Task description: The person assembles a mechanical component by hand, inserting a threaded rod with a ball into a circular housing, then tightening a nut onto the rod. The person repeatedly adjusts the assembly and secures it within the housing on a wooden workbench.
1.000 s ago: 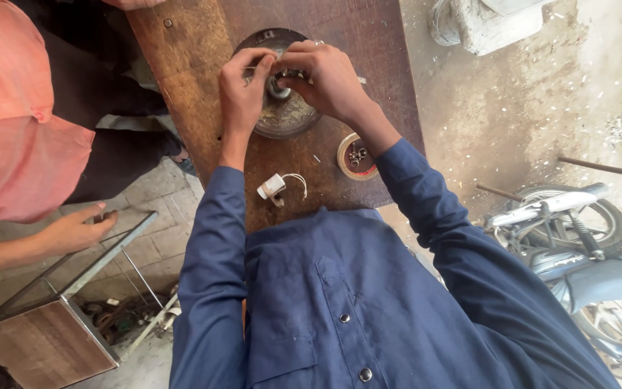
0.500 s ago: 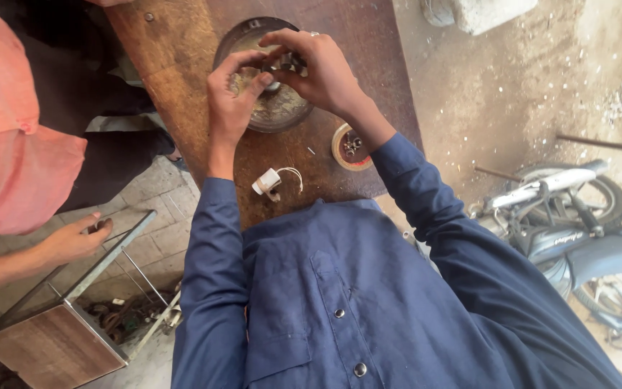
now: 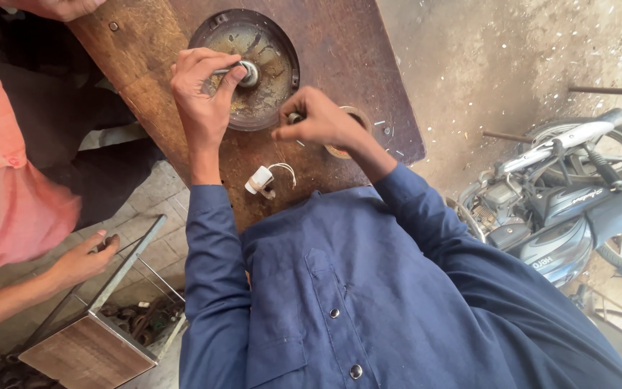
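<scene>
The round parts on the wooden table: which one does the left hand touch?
The left hand touches the large dark dished housing, at its centre hub. The small ring-shaped part lies beside the right hand instead.

Soft, even daylight fills the frame, brightest on the dusty ground [image 3: 527, 57] at upper right, where it washes out slightly. Shadows deepen along the left edge and under the wooden table [image 3: 368, 86]. Focus is sharp at centre; wide-angle stretching bends the motorcycle [image 3: 570, 209] at the right edge.
</scene>
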Demonstrator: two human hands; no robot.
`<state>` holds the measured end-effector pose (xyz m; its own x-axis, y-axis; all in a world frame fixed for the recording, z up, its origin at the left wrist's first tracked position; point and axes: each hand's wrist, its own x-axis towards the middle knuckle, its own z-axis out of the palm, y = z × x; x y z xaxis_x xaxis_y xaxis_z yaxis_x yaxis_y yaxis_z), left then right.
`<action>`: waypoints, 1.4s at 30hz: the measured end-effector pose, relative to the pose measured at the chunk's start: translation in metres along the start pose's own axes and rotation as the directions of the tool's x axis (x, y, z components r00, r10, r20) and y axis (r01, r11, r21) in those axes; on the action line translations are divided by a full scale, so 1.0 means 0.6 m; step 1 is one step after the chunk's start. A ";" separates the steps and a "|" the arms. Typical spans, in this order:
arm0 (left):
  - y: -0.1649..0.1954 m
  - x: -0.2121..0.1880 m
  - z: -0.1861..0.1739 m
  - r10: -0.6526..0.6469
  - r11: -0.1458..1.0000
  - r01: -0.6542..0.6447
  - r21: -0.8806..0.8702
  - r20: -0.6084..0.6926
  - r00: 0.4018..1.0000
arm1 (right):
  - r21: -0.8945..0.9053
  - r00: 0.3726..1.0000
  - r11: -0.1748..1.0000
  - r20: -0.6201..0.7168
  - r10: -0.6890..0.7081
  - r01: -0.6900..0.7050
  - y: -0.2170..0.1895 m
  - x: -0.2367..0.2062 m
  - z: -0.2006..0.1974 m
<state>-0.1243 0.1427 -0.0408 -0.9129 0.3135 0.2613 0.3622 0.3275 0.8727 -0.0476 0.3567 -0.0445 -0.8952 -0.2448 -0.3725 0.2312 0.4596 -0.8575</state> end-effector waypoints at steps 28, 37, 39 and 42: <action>0.034 0.005 -0.010 -0.093 0.993 0.097 -0.061 0.062 0.994 | -0.212 0.938 0.967 -0.284 -0.198 0.140 -0.010 0.083 -0.035; 0.039 0.005 -0.013 -0.116 0.992 0.118 -0.051 0.044 0.992 | -0.025 0.920 0.948 -0.234 -0.314 0.317 -0.017 0.034 -0.027; 0.039 0.006 -0.013 -0.104 0.992 0.107 -0.067 0.044 0.994 | 0.135 0.939 0.959 -0.275 -0.205 0.249 -0.023 0.039 -0.025; 0.039 0.006 -0.013 -0.069 0.995 0.073 -0.072 0.060 0.996 | 0.063 0.965 0.984 -0.218 -0.148 0.166 -0.031 0.047 -0.029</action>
<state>-0.1207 0.1444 -0.0158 -0.9227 0.3432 0.1757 0.2803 0.2844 0.9168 -0.0841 0.3562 -0.0327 -0.9809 -0.1178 -0.1546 0.1032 0.3583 -0.9279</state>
